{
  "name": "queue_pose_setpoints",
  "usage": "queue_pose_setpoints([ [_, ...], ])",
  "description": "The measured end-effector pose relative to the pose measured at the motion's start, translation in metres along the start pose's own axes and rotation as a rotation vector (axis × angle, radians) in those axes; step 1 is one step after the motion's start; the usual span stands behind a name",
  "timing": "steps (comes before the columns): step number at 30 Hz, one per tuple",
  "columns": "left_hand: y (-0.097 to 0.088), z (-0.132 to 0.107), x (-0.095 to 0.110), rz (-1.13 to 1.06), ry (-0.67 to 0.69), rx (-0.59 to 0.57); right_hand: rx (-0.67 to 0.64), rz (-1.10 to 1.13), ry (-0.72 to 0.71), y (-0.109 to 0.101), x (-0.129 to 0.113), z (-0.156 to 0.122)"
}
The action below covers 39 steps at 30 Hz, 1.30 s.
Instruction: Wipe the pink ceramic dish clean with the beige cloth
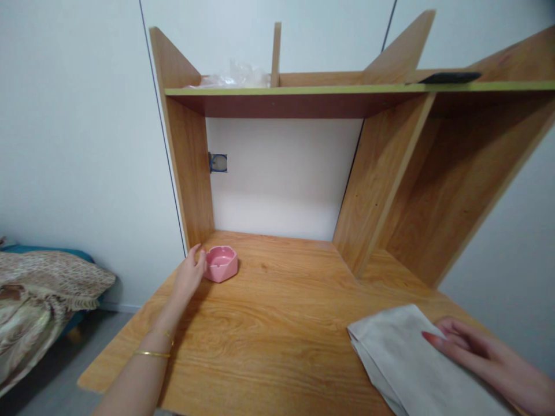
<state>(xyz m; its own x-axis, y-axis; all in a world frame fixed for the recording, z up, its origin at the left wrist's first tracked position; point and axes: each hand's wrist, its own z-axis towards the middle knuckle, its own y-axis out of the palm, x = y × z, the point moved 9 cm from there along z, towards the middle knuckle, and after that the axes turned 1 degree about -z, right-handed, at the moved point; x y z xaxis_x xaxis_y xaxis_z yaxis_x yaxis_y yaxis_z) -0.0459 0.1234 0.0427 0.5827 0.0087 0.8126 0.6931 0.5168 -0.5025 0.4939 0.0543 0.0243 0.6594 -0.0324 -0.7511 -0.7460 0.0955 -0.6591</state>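
Observation:
A pink, angular ashtray (221, 267) with notches in its rim stands upright on the left part of the wooden desktop. Beside it, at its left wall, is my left hand (191, 270); the fingers are apart and the thumb side meets or nearly meets the ashtray. I cannot tell whether they touch. At the lower right, my right hand (470, 349) grips a folded light grey cloth (403, 361), thumb on top and fingers curled. Part of the cloth runs past the bottom edge of the view.
Wooden shelving rises from the back of the desktop (260, 329). Its upper shelf (303, 91) bears a clear plastic bag (238, 76) and a flat black item (451, 77). An uncovered wall socket box (218, 163) shows behind. A bed with a patterned blanket (47, 289) stands left.

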Motion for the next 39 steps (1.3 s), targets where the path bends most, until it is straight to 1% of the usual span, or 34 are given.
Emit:
queue_pose_setpoints([
  [1, -0.002, -0.002, 0.007, 0.006, 0.049, 0.029, -0.016, 0.026, -0.017, 0.003, -0.019, -0.001],
  [2, -0.001, -0.003, 0.012, 0.009, 0.088, 0.033, -0.043, 0.049, -0.029, 0.009, -0.038, -0.002],
  [4, 0.006, -0.007, 0.023, 0.0, 0.167, 0.003, -0.079, 0.107, -0.093, 0.022, -0.077, -0.003],
  [6, 0.016, -0.011, 0.033, -0.014, 0.255, -0.053, -0.142, 0.179, -0.143, 0.043, -0.112, -0.002],
  [8, 0.025, -0.015, 0.041, -0.019, 0.34, -0.119, -0.175, 0.252, -0.172, 0.064, -0.138, 0.001],
  [10, 0.026, -0.016, 0.042, -0.012, 0.362, -0.135, -0.198, 0.32, -0.201, 0.085, -0.159, 0.006],
  [12, 0.015, -0.013, 0.036, -0.016, 0.31, -0.056, -0.222, 0.387, -0.24, 0.106, -0.177, 0.009],
  [14, -0.001, -0.009, 0.03, -0.053, 0.251, 0.045, -0.264, 0.46, -0.27, 0.131, -0.193, 0.011],
  [17, -0.022, -0.005, 0.031, -0.208, 0.232, 0.098, -0.347, 0.525, -0.311, 0.171, -0.217, 0.01],
  [18, -0.031, -0.004, 0.035, -0.282, 0.237, 0.114, -0.377, 0.543, -0.324, 0.184, -0.227, 0.009],
  [20, -0.052, -0.004, 0.045, -0.427, 0.263, 0.182, -0.431, 0.606, -0.32, 0.209, -0.244, 0.007],
  [22, -0.075, -0.009, 0.06, -0.526, 0.295, 0.257, -0.459, 0.716, -0.271, 0.229, -0.258, 0.007],
  [23, -0.085, -0.012, 0.068, -0.553, 0.307, 0.289, -0.449, 0.775, -0.241, 0.236, -0.263, 0.009],
  [24, -0.094, -0.017, 0.076, -0.577, 0.32, 0.315, -0.426, 0.821, -0.2, 0.243, -0.266, 0.011],
  [26, -0.108, -0.027, 0.094, -0.606, 0.37, 0.347, -0.399, 0.855, -0.098, 0.258, -0.263, 0.014],
  [27, -0.112, -0.032, 0.101, -0.605, 0.391, 0.341, -0.403, 0.845, -0.044, 0.267, -0.259, 0.015],
  [29, -0.113, -0.038, 0.112, -0.578, 0.411, 0.31, -0.457, 0.799, 0.048, 0.287, -0.247, 0.014],
  [31, -0.108, -0.04, 0.114, -0.546, 0.402, 0.271, -0.519, 0.754, 0.098, 0.303, -0.233, 0.012],
  [33, -0.1, -0.038, 0.112, -0.524, 0.383, 0.235, -0.568, 0.697, 0.131, 0.314, -0.219, 0.011],
  [36, -0.086, -0.036, 0.108, -0.495, 0.347, 0.17, -0.619, 0.569, 0.153, 0.323, -0.205, 0.013],
  [39, -0.074, -0.039, 0.114, -0.467, 0.326, 0.1, -0.668, 0.43, 0.156, 0.329, -0.199, 0.017],
])
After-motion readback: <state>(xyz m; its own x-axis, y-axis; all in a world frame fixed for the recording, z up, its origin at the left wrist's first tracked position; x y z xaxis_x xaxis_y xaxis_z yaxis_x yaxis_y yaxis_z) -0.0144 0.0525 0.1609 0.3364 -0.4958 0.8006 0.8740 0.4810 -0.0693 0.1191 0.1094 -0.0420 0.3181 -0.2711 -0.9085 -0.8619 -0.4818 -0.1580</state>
